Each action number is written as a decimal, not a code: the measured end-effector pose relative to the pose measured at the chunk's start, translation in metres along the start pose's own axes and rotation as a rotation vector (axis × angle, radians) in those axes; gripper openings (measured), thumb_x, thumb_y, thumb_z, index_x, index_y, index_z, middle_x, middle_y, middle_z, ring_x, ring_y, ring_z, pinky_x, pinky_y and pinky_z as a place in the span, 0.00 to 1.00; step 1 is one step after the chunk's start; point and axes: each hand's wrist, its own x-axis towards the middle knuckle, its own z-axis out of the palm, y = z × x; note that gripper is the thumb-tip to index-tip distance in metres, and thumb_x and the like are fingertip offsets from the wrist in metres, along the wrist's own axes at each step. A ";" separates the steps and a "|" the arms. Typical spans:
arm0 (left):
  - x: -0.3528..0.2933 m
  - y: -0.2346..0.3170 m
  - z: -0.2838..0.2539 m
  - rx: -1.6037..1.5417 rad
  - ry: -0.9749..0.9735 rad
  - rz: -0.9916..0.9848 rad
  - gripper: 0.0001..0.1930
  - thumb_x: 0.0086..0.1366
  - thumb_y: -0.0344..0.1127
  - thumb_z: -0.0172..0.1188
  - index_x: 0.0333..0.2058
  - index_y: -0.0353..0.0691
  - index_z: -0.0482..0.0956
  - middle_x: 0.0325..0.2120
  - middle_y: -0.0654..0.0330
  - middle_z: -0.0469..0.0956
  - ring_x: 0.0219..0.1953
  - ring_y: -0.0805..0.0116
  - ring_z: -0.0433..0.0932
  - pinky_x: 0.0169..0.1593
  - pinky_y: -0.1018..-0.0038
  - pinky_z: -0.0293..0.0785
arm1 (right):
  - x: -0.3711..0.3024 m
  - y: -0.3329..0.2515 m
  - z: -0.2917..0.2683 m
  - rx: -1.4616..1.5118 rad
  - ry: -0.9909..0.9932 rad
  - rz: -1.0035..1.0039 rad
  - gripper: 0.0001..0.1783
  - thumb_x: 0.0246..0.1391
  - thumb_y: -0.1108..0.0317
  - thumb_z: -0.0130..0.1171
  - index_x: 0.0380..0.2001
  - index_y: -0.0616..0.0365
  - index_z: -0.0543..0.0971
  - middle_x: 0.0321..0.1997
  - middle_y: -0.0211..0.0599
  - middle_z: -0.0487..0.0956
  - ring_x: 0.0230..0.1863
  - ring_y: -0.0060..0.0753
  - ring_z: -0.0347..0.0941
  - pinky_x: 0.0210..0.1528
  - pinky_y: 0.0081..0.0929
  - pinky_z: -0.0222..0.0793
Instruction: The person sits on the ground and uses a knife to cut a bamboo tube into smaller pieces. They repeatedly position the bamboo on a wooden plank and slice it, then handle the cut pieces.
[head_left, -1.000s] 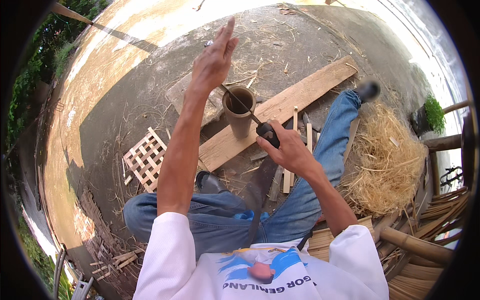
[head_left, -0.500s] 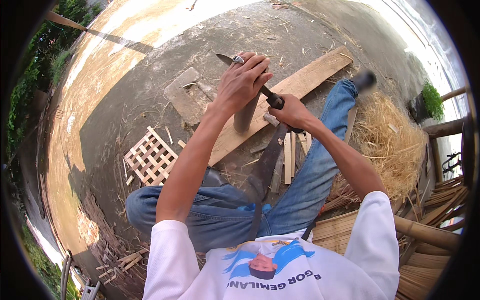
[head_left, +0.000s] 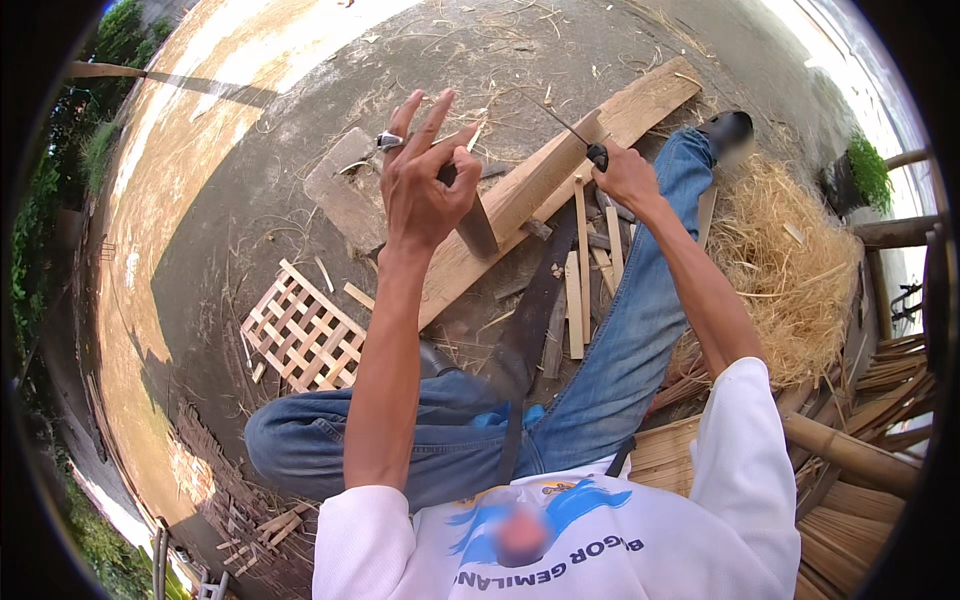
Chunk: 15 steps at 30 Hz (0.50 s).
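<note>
My right hand (head_left: 630,182) is closed around the black handle of a knife (head_left: 568,126), whose thin blade points up and to the left. Below the blade a pale split bamboo piece (head_left: 545,180) slants over the wooden board (head_left: 650,107). A darker bamboo piece (head_left: 477,228) stands on the board with its lower end toward me. My left hand (head_left: 425,190) is at that piece's upper end, thumb and forefinger curled around it and the other fingers raised. The hand partly hides the grip. A ring shows on this hand.
A woven bamboo lattice (head_left: 305,328) lies left of my bent leg. Short bamboo strips (head_left: 574,300) rest between my legs, and a pile of shavings (head_left: 775,280) is beyond my right leg. A flat stone slab (head_left: 345,190) sits beside the board.
The upright bamboo tube now shows as two separated pieces. My right hand has moved right and away with the knife; my left hand has come off the blade's back and shifted left.
</note>
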 end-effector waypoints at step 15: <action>-0.073 -0.057 -0.046 -0.679 0.864 -0.937 0.18 0.72 0.40 0.61 0.55 0.39 0.72 0.39 0.50 0.82 0.39 0.58 0.84 0.44 0.64 0.84 | -0.180 -0.080 0.132 0.905 -0.396 0.258 0.29 0.60 0.46 0.64 0.43 0.68 0.77 0.26 0.46 0.81 0.22 0.36 0.80 0.30 0.38 0.75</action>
